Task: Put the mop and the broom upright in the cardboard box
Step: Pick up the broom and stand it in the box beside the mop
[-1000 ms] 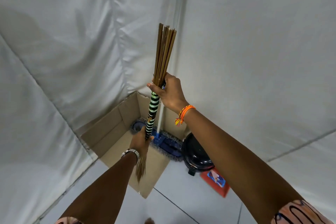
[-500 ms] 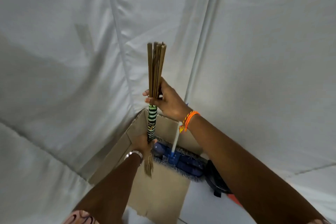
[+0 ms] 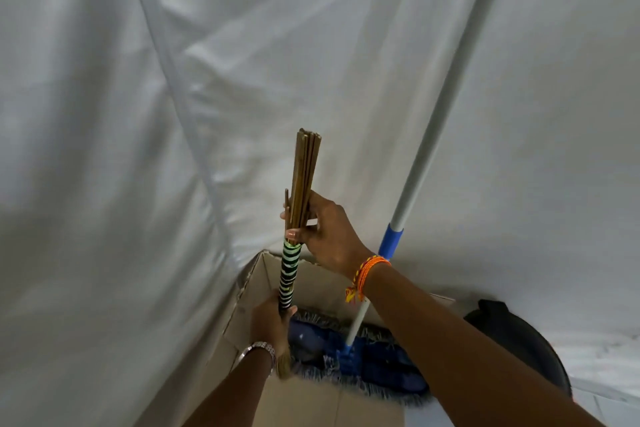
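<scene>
Broom [image 3: 289, 274], bundled brown sticks with a green, black and white striped wrapped grip: held near-upright over the open brown cardboard box [image 3: 311, 402], fine bristle end pointing down and just inside the box mouth. Whether that tip touches the box floor cannot be told.

Left hand [image 3: 272, 326], nearest, silver bracelet at the wrist: closed round the lower end of the striped grip, just above the fine bristles.

Right hand [image 3: 327, 236], orange thread bands at the wrist: closed round the bare stick ends just above the striped wrap.

Handling, by judgement: light; stiff along the bound section, springy and loose at both ends. Single sticks look free to slide out, one standing slightly apart at the upper hold. Best taken on the striped wrap, where the bundle is tight and offers some grip; bare ends likely smooth and prone to slipping. Thin tips may bend or snap if pressed hard into the box floor.

Mop [image 3: 363, 360], flat blue head with grey fringe on a grey metal pole with blue collar: head lies in the box, pole leaning against the white fabric sheeting [image 3: 173, 114] behind. Appears already placed.

Black rounded object [image 3: 519, 340]: beside the box to the right, on the floor; identity unclear.
</scene>
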Motion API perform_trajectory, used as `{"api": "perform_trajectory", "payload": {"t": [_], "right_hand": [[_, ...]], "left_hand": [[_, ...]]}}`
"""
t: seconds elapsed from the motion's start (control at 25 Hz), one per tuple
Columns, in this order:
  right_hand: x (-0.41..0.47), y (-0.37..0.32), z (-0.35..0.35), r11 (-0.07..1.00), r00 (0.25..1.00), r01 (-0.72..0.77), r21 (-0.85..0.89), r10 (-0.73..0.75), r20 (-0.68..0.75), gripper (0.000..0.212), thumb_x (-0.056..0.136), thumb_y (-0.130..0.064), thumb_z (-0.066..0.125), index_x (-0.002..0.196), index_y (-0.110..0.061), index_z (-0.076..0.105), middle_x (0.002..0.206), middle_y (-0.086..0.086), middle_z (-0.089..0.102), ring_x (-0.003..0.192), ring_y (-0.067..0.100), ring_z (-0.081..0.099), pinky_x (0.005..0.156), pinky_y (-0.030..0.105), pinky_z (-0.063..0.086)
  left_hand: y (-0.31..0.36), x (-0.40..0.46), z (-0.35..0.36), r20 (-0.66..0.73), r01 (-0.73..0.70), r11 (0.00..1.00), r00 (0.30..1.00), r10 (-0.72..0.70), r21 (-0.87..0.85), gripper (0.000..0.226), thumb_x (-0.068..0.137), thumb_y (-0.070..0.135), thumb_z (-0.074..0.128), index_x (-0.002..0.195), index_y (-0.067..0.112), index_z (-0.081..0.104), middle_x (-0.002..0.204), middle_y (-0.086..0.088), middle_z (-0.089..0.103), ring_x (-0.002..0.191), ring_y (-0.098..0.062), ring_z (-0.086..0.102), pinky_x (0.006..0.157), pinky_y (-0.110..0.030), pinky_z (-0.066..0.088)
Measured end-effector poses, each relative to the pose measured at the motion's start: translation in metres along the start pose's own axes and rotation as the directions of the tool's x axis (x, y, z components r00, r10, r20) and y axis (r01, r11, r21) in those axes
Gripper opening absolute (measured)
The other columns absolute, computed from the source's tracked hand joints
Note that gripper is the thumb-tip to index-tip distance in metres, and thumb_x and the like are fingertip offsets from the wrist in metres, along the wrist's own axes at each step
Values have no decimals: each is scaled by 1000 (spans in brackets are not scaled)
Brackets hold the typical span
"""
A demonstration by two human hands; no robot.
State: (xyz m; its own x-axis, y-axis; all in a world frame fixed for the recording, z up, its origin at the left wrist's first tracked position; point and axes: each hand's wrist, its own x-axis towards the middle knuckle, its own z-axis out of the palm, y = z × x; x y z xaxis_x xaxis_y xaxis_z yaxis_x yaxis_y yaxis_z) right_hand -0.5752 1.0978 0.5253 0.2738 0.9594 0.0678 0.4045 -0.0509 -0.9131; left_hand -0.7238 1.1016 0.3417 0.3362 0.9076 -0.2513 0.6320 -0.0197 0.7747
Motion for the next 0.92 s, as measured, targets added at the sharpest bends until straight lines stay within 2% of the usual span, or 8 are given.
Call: {"api": "perform_trajectory", "payload": {"t": [0.12,0.32,0.4,0.48,0.56,0.68,0.76,0.92], "right_hand": [[16,23,16,999,999,21,-49,-19,50,43,78,9,65,115,-12,59,110,8,68,99,22,64,83,31,58],[62,106,71,969,994,95,-227,-79,81,42,73,-1,72,107,-23,64,98,1,73,94,21,67,81,46,58],[74,113,78,949,993,113,-295,-97,69,40,74,-6,75,108,-23,63,95,1,73,89,22,68,78,46,58],[93,128,83,926,988,143,-350,-152,2,41,73,-11,78,109,-18,61,93,4,73,83,26,68,76,44,58],[107,140,87,915,982,143,-378,-180,-63,39,70,-16,83,103,-13,62,88,6,73,78,27,67,75,41,58],[109,146,101,913,980,152,-378,-189,-63,39,67,-21,86,95,-9,62,80,8,72,70,25,65,72,38,58],[118,149,107,901,979,153,-407,-195,-63,38,68,-25,86,93,-8,63,82,9,72,74,26,65,73,36,56],[129,157,108,887,980,117,-446,-175,-91,42,64,-38,87,90,-11,66,83,6,74,80,25,68,79,36,55]], "left_hand": [[-26,12,19,-90,33,999,995,-30,32,21,85,21,68,101,9,64,83,-7,70,78,-27,64,67,-33,47],[-112,82,60,-192,197,977,965,-179,80,25,89,23,60,103,2,65,91,-22,72,91,-43,66,67,-39,49],[-123,101,68,-212,173,985,963,-165,20,28,89,26,60,102,2,65,92,-23,72,92,-44,66,71,-40,51],[-127,127,84,-215,177,982,959,-187,-64,32,90,28,61,102,-1,65,96,-25,71,96,-45,65,69,-35,42],[-133,151,99,-205,233,963,944,-258,-138,36,91,30,59,101,-4,64,99,-28,69,99,-46,63,70,-37,41],[-144,161,106,-203,323,917,906,-371,-236,34,93,25,56,105,-6,64,103,-29,68,102,-46,62,76,-41,47],[-155,177,108,-219,346,893,884,-413,-288,33,92,23,58,107,-6,64,105,-30,67,102,-46,63,80,-42,48],[-162,190,114,-199,307,911,909,-366,-274,38,86,31,67,100,-4,68,97,-25,70,94,-43,66,78,-44,52]]}}
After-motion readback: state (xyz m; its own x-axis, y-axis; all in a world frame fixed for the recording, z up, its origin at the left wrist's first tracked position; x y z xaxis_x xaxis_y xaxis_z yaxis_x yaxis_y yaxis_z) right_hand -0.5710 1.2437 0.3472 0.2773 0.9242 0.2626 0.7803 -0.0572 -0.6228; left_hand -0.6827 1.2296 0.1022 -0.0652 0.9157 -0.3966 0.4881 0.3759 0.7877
